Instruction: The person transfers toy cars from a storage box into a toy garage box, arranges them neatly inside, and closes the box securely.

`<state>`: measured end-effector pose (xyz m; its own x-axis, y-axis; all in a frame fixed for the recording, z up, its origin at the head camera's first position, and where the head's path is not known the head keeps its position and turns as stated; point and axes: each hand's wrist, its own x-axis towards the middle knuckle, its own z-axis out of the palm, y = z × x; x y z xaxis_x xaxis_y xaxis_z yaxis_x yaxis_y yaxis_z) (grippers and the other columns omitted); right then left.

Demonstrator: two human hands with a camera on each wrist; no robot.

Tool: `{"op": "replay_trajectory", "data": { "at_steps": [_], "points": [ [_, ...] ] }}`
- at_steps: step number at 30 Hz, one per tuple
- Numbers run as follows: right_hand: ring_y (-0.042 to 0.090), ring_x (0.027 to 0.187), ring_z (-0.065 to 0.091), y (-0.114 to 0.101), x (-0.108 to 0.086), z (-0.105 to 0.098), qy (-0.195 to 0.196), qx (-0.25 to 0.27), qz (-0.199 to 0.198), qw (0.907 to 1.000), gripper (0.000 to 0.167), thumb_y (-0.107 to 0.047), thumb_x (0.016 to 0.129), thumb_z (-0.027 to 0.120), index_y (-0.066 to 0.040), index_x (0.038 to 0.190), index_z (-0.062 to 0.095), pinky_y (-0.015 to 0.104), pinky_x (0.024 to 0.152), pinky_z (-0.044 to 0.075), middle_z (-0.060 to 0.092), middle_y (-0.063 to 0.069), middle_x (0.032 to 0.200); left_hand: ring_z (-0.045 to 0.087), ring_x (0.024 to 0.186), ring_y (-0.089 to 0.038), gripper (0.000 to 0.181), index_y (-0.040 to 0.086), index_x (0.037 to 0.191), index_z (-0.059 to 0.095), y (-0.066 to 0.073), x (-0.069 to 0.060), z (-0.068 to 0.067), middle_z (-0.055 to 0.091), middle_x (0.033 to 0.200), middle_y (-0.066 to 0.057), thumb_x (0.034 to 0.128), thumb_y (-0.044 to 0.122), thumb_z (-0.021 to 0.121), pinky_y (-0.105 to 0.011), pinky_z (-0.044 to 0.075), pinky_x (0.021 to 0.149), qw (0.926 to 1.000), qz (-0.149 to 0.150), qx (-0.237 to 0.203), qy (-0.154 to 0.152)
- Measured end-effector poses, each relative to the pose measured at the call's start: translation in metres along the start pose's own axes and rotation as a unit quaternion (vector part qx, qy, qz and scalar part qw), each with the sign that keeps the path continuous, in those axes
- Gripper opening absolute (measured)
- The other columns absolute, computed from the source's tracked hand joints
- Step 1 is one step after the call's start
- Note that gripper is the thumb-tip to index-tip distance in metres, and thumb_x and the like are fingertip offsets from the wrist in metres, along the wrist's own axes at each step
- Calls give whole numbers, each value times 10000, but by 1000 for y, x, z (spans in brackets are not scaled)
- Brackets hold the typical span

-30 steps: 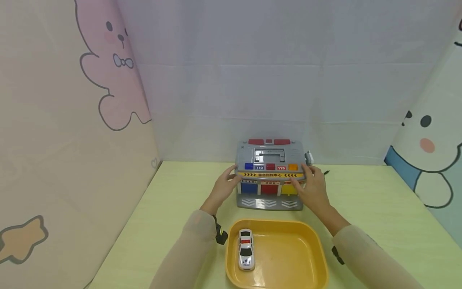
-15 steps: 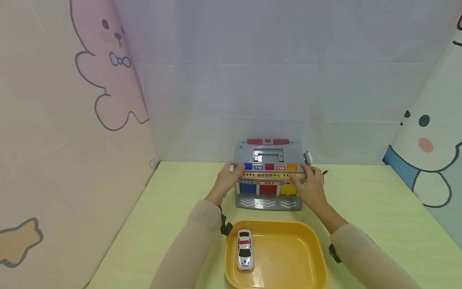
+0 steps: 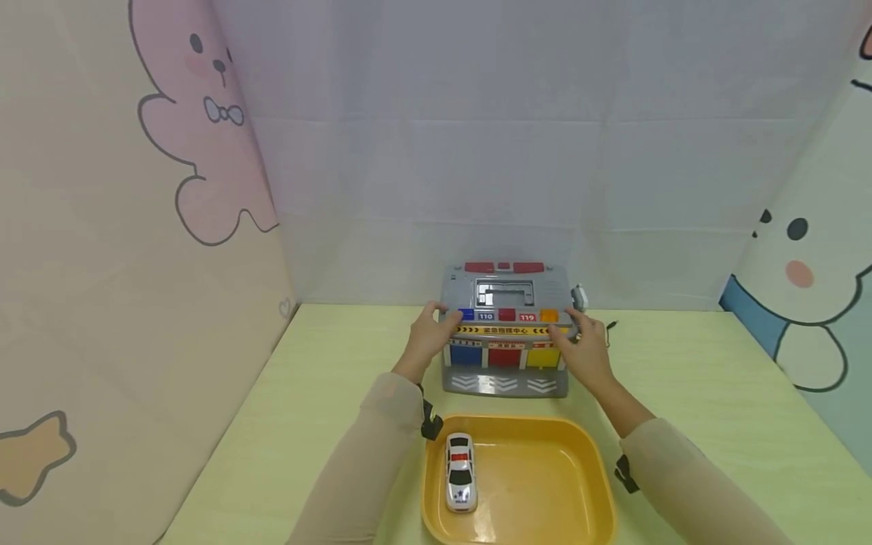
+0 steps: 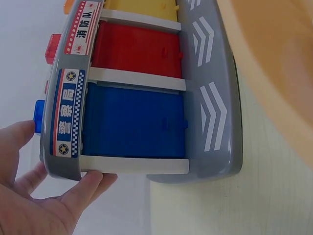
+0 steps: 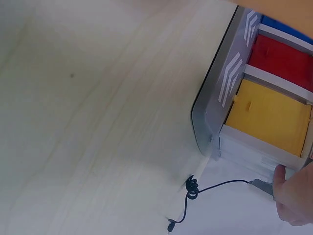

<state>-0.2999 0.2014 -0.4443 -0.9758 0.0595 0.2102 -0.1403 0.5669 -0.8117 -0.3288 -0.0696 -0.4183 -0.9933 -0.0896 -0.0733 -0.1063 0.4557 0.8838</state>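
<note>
A grey toy garage (image 3: 502,333) with blue, red and yellow doors stands upright against the back wall. My left hand (image 3: 428,333) grips the left end of its roof. In the left wrist view the thumb touches the blue light button (image 4: 38,116), and other fingertips (image 4: 90,180) lie under the roof's edge against the side. At the opposite end my right hand (image 3: 587,350) holds the roof corner, beside the orange button (image 3: 549,315). In the right wrist view the same right hand (image 5: 296,198) is partly cut off near the yellow door (image 5: 269,117).
In front of the garage sits a yellow tray (image 3: 538,484) holding a white toy police car (image 3: 461,473) at its left side. A grey handpiece (image 3: 580,297) hangs at the garage's right side, with a coiled black cord (image 5: 191,187) running onto the table.
My left hand has shifted slightly inward and up, bringing its thumb to the blue button. The right hand stays at the right corner, and the garage has hardly moved.
</note>
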Motion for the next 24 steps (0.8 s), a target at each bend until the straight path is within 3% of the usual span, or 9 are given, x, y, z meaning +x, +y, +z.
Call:
{"op": "replay_trajectory", "data": {
  "at_steps": [3,10,13,20,24],
  "points": [
    [358,950,478,0,0,-1,3,147,130,9998,673,-393,982,562,25,1464,348,394,746,453,253,353,1383,524,1195,-383,433,134,1291,517,2,-1,2,579,1276,-189,966,412,584,-541,452,945,10000,-98,2,9],
    [384,1114,466,1,2,-1,40,575,445,9973,668,-354,976,587,17,1470,334,355,803,487,250,317,1405,540,1173,-367,421,155,1304,507,5,-5,7,570,1295,-185,980,418,563,-530,469,925,9998,-174,47,63],
    [361,1082,486,2,4,-1,-22,727,534,9959,676,-355,976,591,6,1479,321,326,786,480,283,304,1396,528,1190,-369,435,157,1315,504,4,-6,6,560,1310,-183,980,428,558,-535,462,935,9998,-182,-2,31],
    [323,1013,519,-1,5,-3,-317,900,540,9940,673,-331,988,579,10,1492,290,292,740,483,373,300,1345,543,1178,-346,491,152,1355,498,-6,-8,-1,569,1299,-169,977,460,552,-510,473,931,9998,24,-170,-112],
    [321,1022,501,-5,6,-7,-421,891,697,9927,676,-333,987,582,-11,1500,283,351,796,475,352,294,1366,567,1159,-313,515,162,1403,474,-8,-12,-5,586,1283,-153,982,447,554,-484,486,928,9992,167,-246,-275]
  ]
}}
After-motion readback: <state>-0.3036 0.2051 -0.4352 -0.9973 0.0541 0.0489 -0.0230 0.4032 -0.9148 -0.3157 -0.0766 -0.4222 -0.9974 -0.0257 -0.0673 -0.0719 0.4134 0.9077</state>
